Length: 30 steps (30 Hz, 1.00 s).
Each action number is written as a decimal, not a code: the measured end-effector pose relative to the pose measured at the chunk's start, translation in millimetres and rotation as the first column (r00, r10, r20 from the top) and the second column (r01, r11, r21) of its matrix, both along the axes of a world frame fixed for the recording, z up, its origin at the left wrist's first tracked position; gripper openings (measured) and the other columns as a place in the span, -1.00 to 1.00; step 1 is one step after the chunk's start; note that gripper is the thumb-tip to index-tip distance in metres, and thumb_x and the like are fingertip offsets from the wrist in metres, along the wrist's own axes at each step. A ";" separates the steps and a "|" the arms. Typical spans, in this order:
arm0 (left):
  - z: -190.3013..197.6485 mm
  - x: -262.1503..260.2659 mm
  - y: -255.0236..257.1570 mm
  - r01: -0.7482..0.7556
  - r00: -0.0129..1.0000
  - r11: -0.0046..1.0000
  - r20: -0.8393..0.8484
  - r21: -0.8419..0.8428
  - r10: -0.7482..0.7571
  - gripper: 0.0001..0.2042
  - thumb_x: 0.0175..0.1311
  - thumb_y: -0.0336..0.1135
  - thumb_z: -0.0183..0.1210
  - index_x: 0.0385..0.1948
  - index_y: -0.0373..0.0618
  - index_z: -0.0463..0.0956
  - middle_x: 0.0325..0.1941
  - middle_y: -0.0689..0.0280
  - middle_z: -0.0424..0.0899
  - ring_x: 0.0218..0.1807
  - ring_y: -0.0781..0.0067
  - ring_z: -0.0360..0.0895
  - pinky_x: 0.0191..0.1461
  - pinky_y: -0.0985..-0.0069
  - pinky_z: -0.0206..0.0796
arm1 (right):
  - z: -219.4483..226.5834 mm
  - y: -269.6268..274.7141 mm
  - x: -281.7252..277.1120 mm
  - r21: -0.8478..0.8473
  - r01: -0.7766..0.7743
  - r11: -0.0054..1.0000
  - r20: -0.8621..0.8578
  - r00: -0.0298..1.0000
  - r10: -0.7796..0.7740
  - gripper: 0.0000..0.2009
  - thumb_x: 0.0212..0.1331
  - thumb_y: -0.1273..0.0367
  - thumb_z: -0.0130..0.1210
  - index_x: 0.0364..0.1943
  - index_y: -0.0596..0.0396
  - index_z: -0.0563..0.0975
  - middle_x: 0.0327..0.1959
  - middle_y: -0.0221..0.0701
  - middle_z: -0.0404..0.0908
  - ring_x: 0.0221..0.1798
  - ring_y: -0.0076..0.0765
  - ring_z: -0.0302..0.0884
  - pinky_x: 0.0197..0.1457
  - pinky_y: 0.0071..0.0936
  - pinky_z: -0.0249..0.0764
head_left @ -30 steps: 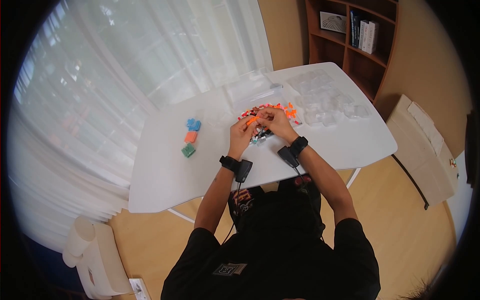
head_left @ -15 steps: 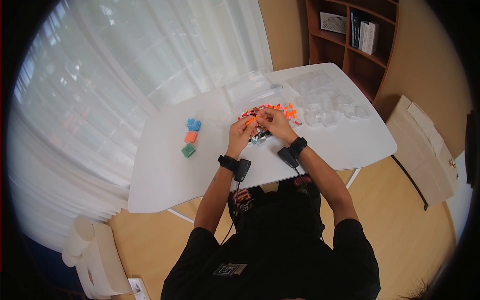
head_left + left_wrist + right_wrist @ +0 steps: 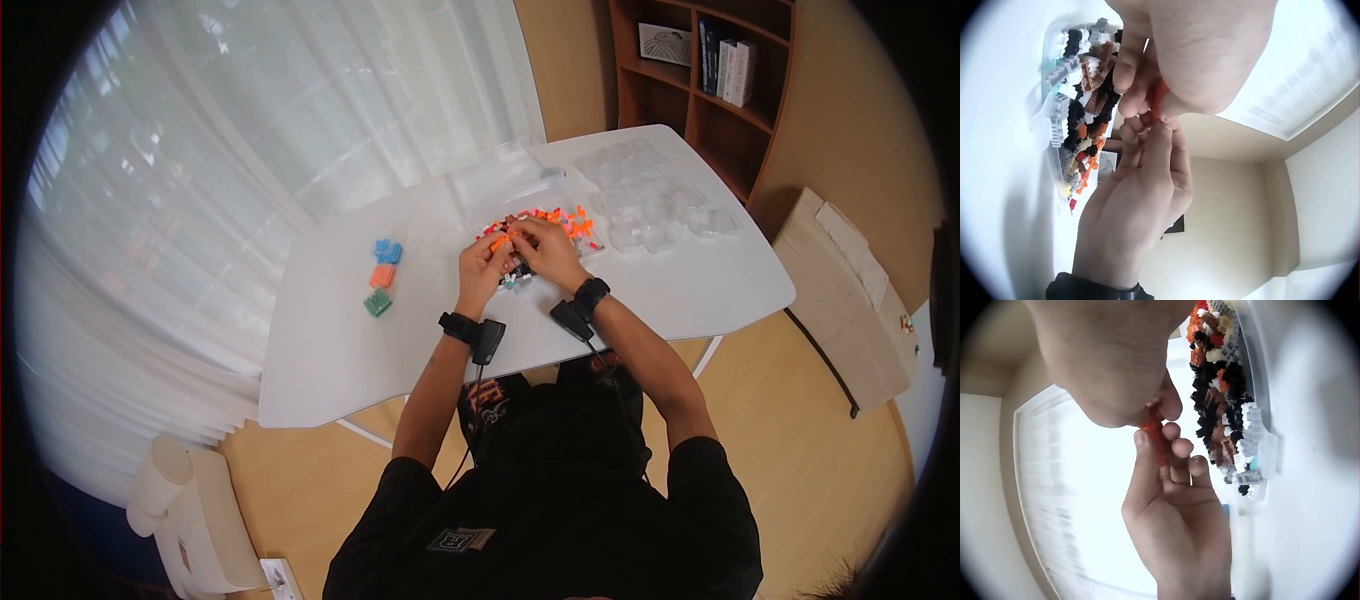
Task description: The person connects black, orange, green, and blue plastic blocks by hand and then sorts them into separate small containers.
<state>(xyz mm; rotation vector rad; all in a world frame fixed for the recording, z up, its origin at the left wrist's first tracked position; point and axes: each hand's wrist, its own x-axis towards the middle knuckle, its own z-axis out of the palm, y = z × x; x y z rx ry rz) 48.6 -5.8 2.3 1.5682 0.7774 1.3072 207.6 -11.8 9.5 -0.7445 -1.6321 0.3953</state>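
Both hands meet over a clear tray (image 3: 1263, 394) heaped with small building bricks (image 3: 1094, 94). The left hand (image 3: 479, 270) pinches an orange building-brick piece (image 3: 1156, 436) between thumb and fingers. At the piece's other end, the right hand (image 3: 550, 252) grips it with its fingertips. In the left wrist view only a sliver of the orange piece shows, since the fingers cover most of it. The heap mixes black, white, grey, brown and orange bricks.
To the left on the white table (image 3: 330, 340) stand a blue block (image 3: 387, 250), a salmon-orange block (image 3: 382, 275) and a green block (image 3: 377, 302). Several clear plastic containers (image 3: 640, 205) lie at the back right, and a larger clear container (image 3: 510, 180) stands behind the heap.
The right hand and wrist have shifted slightly left, closer in against the left hand. The left hand stays almost in place, and the orange piece remains between them.
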 end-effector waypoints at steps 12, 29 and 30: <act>-1.2 1.5 2.6 0.014 1.000 0.999 -0.014 -0.052 -0.015 -0.80 0.31 -0.44 0.11 -0.10 -0.34 0.51 -0.37 0.28 0.64 -0.45 0.62 0.55 -0.42 0.69 0.39 | -7.6 4.5 -1.0 -0.130 0.030 0.991 -0.009 0.999 -0.031 -0.87 0.17 0.53 0.13 -0.22 0.28 0.56 -0.36 -0.35 0.65 -0.38 -0.61 0.55 -0.31 -0.63 0.49; -0.4 -3.2 0.5 -0.039 0.999 0.999 -0.010 -0.031 0.038 -0.80 0.23 -0.50 0.15 -0.15 -0.39 0.54 -0.44 0.29 0.63 -0.52 0.64 0.52 -0.45 0.72 0.37 | -7.7 3.1 -1.7 -0.208 -0.132 0.969 -0.094 0.989 0.114 -0.91 0.18 0.55 0.10 -0.26 0.29 0.54 -0.42 -0.41 0.61 -0.45 -0.62 0.54 -0.36 -0.64 0.46; 0.5 -3.5 0.5 -0.029 1.000 0.999 -0.010 -0.024 0.029 -0.81 0.23 -0.50 0.14 -0.16 -0.39 0.55 -0.45 0.28 0.63 -0.52 0.63 0.52 -0.45 0.71 0.37 | -9.5 5.7 -1.2 -0.213 -0.122 0.969 -0.043 0.992 0.116 -0.89 0.21 0.56 0.08 -0.21 0.29 0.53 -0.36 -0.43 0.62 -0.41 -0.64 0.53 -0.34 -0.66 0.48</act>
